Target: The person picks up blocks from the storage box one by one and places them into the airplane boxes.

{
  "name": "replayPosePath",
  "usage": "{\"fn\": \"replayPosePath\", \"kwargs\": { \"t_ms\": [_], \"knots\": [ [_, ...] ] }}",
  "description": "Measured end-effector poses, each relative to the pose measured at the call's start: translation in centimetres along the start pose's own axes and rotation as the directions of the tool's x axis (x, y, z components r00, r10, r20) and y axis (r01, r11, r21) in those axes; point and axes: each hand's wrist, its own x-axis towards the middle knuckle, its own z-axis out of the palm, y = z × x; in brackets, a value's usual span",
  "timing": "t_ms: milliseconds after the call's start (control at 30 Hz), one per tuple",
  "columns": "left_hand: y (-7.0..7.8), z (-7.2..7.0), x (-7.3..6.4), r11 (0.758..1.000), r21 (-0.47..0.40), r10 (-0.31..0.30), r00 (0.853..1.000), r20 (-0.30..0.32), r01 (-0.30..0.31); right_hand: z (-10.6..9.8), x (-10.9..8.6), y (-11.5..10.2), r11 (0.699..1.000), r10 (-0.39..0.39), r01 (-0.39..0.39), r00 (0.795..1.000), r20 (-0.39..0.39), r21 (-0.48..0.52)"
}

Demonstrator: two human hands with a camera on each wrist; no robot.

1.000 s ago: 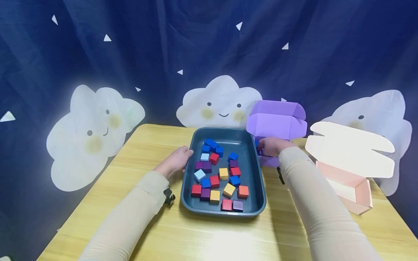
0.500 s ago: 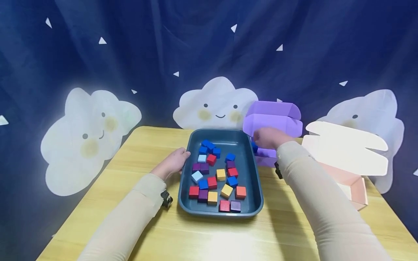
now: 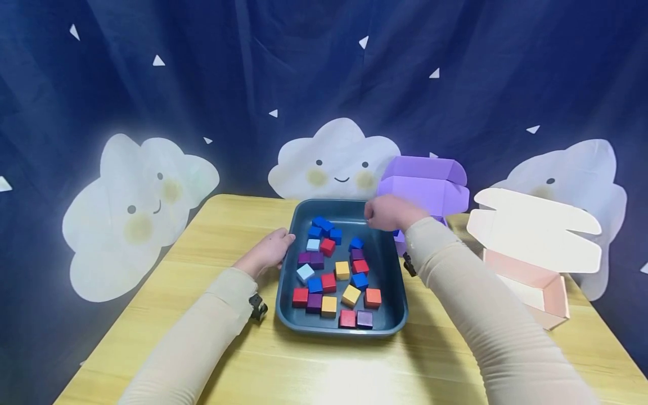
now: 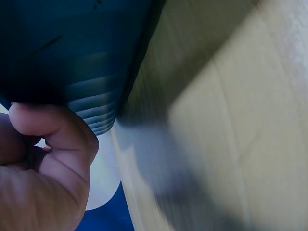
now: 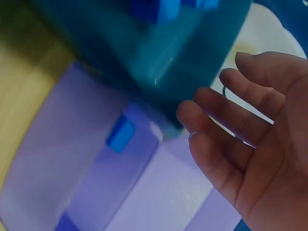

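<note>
A dark blue-green tray (image 3: 382,281) holds several loose cubes in blue, red, purple, yellow, light blue and orange. At its left rim, my left hand (image 3: 269,248) grips the edge; in the left wrist view, curled fingers (image 4: 53,127) lie against the tray's outer wall. Above the tray's back right corner is my right hand (image 3: 392,214). In the right wrist view its fingers (image 5: 211,115) are spread loosely, with nothing between them. Below it stands an open purple box (image 3: 425,194), with a blue cube (image 5: 120,134) in it. The right hand and sleeve hide much of this box in the head view.
An open pale pink box (image 3: 552,298) with a cream lid (image 3: 541,230) raised stands on the right of the wooden table (image 3: 243,354). Behind the table hangs a dark blue curtain (image 3: 228,73) with white clouds.
My right hand has risen out of the purple box and moved left over the tray's back corner. My left hand stays at the tray's rim. The head view has shifted slightly.
</note>
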Motion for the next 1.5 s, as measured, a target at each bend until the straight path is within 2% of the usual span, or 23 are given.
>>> {"fn": "replayPosePath", "kwargs": {
  "t_ms": [167, 367, 633, 1067, 1500],
  "knots": [
    [0.1, 0.1, 0.0, 1.0, 0.021, 0.005, 1.0, -0.016, -0.004, 1.6, 1.3, -1.7, 0.999, -0.008, 0.009, 0.999, 0.035, -0.031],
    [0.3, 0.4, 0.0, 0.998, 0.06, 0.019, 0.999, -0.032, -0.017, 2.9, 2.6, -3.5, 1.0, 0.028, -0.027, 0.999, 0.035, -0.011],
    [0.5, 0.3, 0.2, 0.996, 0.091, -0.012, 0.999, -0.036, 0.015, 4.1, 3.8, -5.1, 1.0, 0.023, -0.022, 0.998, 0.051, -0.019],
    [0.2, 0.2, 0.3, 0.995, 0.098, 0.01, 0.999, -0.035, -0.006, 5.5, 4.5, -5.8, 0.995, -0.028, 0.034, 0.998, 0.059, -0.094],
    [0.3, 0.4, 0.1, 0.997, 0.082, 0.014, 0.999, -0.034, -0.011, 6.4, 5.2, -5.8, 1.0, -0.004, 0.005, 0.999, 0.032, -0.011]
  ]
}}
